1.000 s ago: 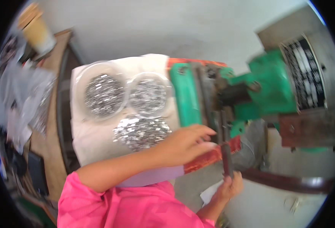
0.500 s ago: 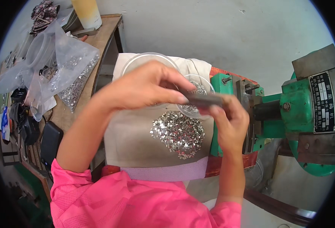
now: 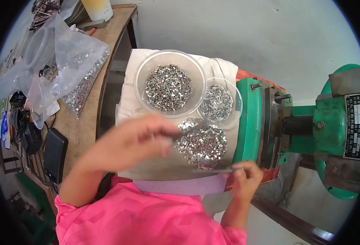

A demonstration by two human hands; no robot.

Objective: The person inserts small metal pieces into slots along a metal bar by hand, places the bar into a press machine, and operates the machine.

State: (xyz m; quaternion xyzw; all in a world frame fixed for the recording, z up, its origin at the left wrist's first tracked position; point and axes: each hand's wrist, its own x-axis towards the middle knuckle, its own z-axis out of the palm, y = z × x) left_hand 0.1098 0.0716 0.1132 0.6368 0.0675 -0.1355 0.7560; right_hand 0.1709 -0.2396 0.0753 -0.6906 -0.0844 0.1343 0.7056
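My left hand (image 3: 133, 143), blurred by motion, is closed on a dark flat metal bar (image 3: 190, 130) that reaches over the upper part of a pile of small shiny metal pieces (image 3: 204, 149). At the lower right of the pile, my right hand (image 3: 247, 177) pinches a thin metal tool (image 3: 214, 170), possibly tweezers, pointing left; motion blurs its tip. Behind the pile stand a large clear round tub (image 3: 137, 87) of small metal parts (image 3: 167, 87) and a smaller clear tub (image 3: 239, 106) of thin silvery pins (image 3: 216, 103).
A green press machine (image 3: 247, 122) stands close at the right. Pale cloth (image 3: 147, 171) covers the work surface. On the left, a wooden bench (image 3: 118, 28) bears a plastic bag of shiny bits (image 3: 84, 87) and a black box-shaped device (image 3: 55, 155).
My hands have moved apart. Both came down toward me, the left holding the dark bar and the right the thin tool. The two tubs now show uncovered.
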